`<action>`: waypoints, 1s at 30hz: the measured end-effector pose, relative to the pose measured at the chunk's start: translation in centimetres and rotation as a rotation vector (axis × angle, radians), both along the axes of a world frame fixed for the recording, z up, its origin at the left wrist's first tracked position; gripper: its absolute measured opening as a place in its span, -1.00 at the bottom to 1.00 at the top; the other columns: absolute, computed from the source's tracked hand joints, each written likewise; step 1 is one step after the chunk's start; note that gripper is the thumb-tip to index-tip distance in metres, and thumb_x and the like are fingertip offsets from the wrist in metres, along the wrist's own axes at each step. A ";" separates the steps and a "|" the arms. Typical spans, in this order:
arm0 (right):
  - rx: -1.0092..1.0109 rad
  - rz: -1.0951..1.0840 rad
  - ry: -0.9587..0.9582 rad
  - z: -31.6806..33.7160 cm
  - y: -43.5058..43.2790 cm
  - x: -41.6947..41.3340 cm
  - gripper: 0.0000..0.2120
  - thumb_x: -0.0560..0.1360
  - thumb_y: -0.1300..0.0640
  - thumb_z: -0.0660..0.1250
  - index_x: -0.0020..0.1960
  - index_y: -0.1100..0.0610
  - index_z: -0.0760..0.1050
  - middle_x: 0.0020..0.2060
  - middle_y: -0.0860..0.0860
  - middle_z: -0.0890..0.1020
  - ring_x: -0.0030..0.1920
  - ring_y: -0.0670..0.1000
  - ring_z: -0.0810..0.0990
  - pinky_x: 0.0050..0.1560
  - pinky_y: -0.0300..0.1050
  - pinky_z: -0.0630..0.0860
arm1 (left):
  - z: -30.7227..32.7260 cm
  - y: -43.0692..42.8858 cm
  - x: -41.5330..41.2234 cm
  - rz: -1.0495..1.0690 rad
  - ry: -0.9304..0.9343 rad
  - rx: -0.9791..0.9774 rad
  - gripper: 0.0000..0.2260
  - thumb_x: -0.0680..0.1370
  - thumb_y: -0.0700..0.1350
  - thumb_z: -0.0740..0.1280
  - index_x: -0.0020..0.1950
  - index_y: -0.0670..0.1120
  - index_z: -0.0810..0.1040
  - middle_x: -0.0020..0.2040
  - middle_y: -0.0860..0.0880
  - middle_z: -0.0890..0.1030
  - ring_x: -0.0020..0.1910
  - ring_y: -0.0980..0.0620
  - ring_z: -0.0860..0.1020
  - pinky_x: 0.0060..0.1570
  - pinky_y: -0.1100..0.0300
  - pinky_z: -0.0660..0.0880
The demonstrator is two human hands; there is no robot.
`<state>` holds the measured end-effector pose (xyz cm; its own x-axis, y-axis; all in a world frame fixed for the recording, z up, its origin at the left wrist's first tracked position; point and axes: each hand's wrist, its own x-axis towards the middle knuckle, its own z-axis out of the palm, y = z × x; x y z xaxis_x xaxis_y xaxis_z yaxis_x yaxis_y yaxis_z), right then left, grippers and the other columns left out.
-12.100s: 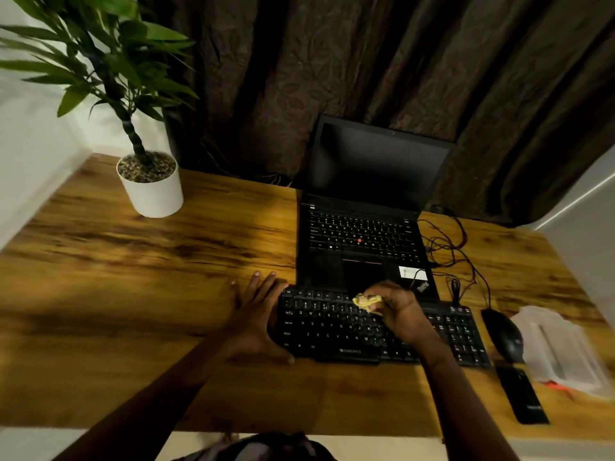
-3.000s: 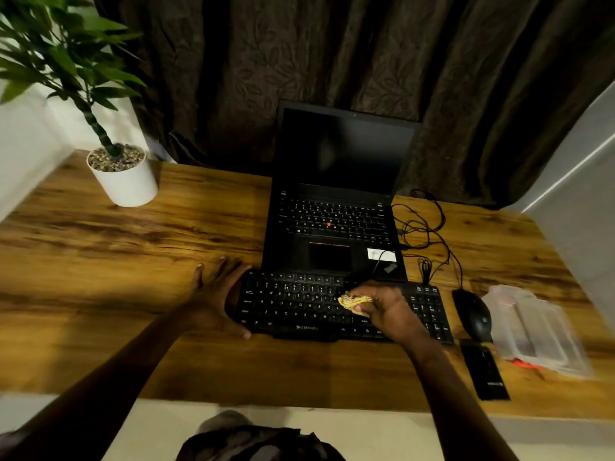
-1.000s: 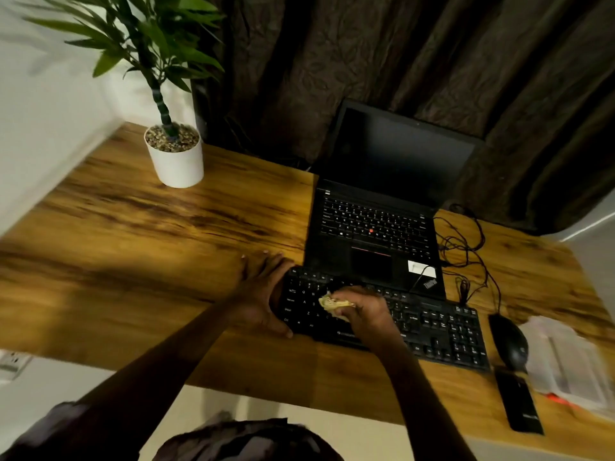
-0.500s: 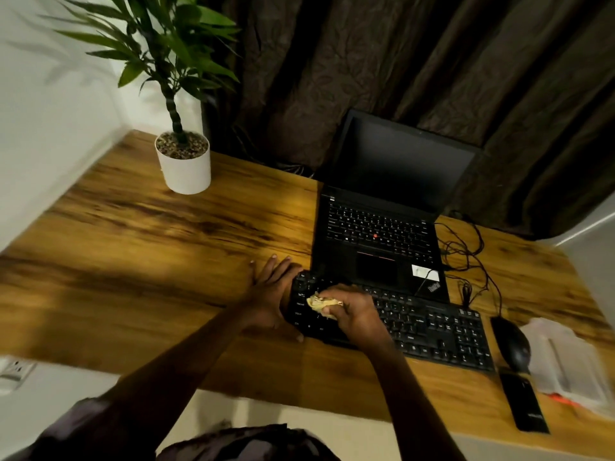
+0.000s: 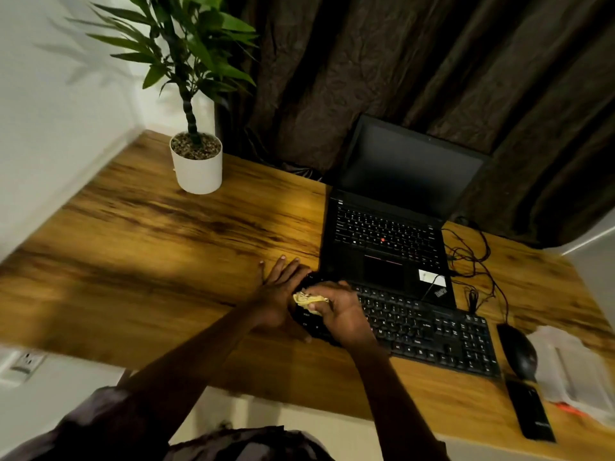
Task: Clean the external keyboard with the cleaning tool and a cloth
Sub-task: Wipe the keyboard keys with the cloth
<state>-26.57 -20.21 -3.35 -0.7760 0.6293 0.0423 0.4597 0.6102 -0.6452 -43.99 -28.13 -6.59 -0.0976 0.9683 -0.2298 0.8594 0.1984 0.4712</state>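
External keyboard (image 5: 432, 337), black and flat with low matte keys, is lying along the near side of the wooden desk (image 5: 159, 247), running from under both hands away to the right. Its left end is being hidden by them, so the outermost keys are hard to make out.

Far left of the hands, below the desk edge, a white wall outlet (image 5: 23, 361) is showing only as a blur. Beyond the left hand, a white cylindrical pot (image 5: 198, 176) is standing with pebbles filling its top. A green leafy plant (image 5: 186, 48) is rising out of it, its leaves being cut off by the upper edge.

The left hand (image 5: 278, 294) is lying spread, palm down, fingers straight, across the keyboard's left end, with the fingertips reaching onto the streaked, glossy wood. Close beside it, the right hand (image 5: 342, 316) is curling its fingers round a crumpled yellowish cloth (image 5: 307, 299) and pressing it onto the keys. Much of the cloth is being hidden inside the grip.

Beyond the right hand an open black laptop (image 5: 386, 247) is standing, screen dark, against a creased brown curtain (image 5: 399, 61). Right of it, thin black cables (image 5: 472, 257) are tangling.

Well to the right of the hands a rounded black mouse (image 5: 517, 352) is sitting just beside the keyboard's end. A flat black slab (image 5: 530, 414), its kind unclear, is lying nearer. A clear plastic pack (image 5: 572, 367) is showing blurred and cut off by the frame, and its contents cannot be told.
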 end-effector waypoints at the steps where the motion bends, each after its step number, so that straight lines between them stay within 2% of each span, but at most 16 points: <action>1: -0.018 -0.006 -0.003 0.1 0.1 0.2 -0.73 0.47 0.17 0.37 0.14 -0.04 0.64 0.12 -0.06 0.66 0.17 -0.03 0.52 0.23 -0.13 0.40 | 0.1 0.0 0.0 0.002 0.001 0.000 0.35 0.06 0.48 0.53 0.63 0.15 -0.18 0.63 0.04 -0.27 0.54 -0.04 -0.44 0.39 -0.28 -0.50; 7: 0.032 -0.082 -0.007 -0.3 1.4 3.9 -0.74 0.46 0.25 0.43 0.10 -0.01 0.66 0.05 -0.16 0.62 0.12 -0.07 0.56 0.20 -0.02 0.50 | 0.3 0.0 0.1 0.024 0.003 0.008 0.34 0.04 0.46 0.54 0.62 0.16 -0.13 0.64 0.05 -0.23 0.55 -0.02 -0.40 0.41 -0.28 -0.47; 12: -0.049 0.009 -0.005 -0.3 -0.6 0.7 -0.76 0.47 0.12 0.35 0.10 -0.05 0.65 0.07 -0.09 0.68 0.13 -0.03 0.60 0.21 0.03 0.50 | 0.0 0.0 0.0 0.011 -0.011 -0.004 0.30 0.10 0.44 0.54 0.61 0.18 -0.17 0.63 0.06 -0.28 0.54 -0.02 -0.44 0.40 -0.28 -0.48; 15: -0.083 0.035 -0.021 0.0 -1.2 0.3 -0.76 0.50 0.13 0.36 0.13 -0.06 0.64 0.08 -0.14 0.66 0.14 -0.06 0.58 0.21 0.00 0.50 | 0.1 -0.2 -0.1 0.001 -0.013 -0.011 0.29 0.12 0.46 0.52 0.61 0.19 -0.20 0.62 0.08 -0.31 0.52 0.00 -0.47 0.39 -0.27 -0.50; 19: -0.061 -0.071 -0.064 0.2 0.0 3.2 -0.74 0.50 0.23 0.41 0.13 -0.03 0.65 0.07 -0.15 0.61 0.14 -0.05 0.57 0.23 -0.13 0.48 | 0.0 0.0 0.0 0.012 0.006 -0.014 0.32 0.07 0.48 0.52 0.61 0.19 -0.18 0.63 0.07 -0.28 0.54 -0.02 -0.45 0.39 -0.27 -0.50; 23: 0.009 -0.081 -0.055 -0.3 0.2 4.7 -0.73 0.50 0.18 0.39 0.14 -0.09 0.63 0.10 -0.14 0.59 0.18 -0.02 0.51 0.25 0.05 0.46 | -0.1 0.0 0.0 0.006 0.021 -0.007 0.32 0.08 0.48 0.52 0.61 0.18 -0.19 0.63 0.05 -0.28 0.53 -0.02 -0.46 0.39 -0.25 -0.51; 26: 0.008 0.007 0.000 -0.1 -0.8 2.7 -0.74 0.48 0.17 0.36 0.13 -0.05 0.63 0.09 -0.11 0.63 0.14 0.00 0.53 0.21 0.06 0.46 | -0.1 0.2 0.0 0.004 0.018 -0.033 0.31 0.09 0.45 0.53 0.61 0.20 -0.21 0.62 0.05 -0.30 0.53 -0.02 -0.45 0.41 -0.28 -0.46; 30: -0.013 0.043 -0.024 -0.4 -0.6 2.0 -0.74 0.48 0.13 0.35 0.14 -0.03 0.63 0.11 -0.06 0.65 0.15 0.06 0.56 0.23 0.08 0.46 | 0.1 0.2 -0.1 -0.003 0.026 -0.051 0.29 0.13 0.41 0.55 0.61 0.19 -0.23 0.62 0.07 -0.32 0.53 -0.03 -0.46 0.42 -0.30 -0.43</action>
<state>-24.56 -20.82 -3.72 -0.8030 0.5957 0.0156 0.4485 0.6214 -0.6424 -44.10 -27.98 -6.48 -0.1011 0.9558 -0.2760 0.8716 0.2189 0.4386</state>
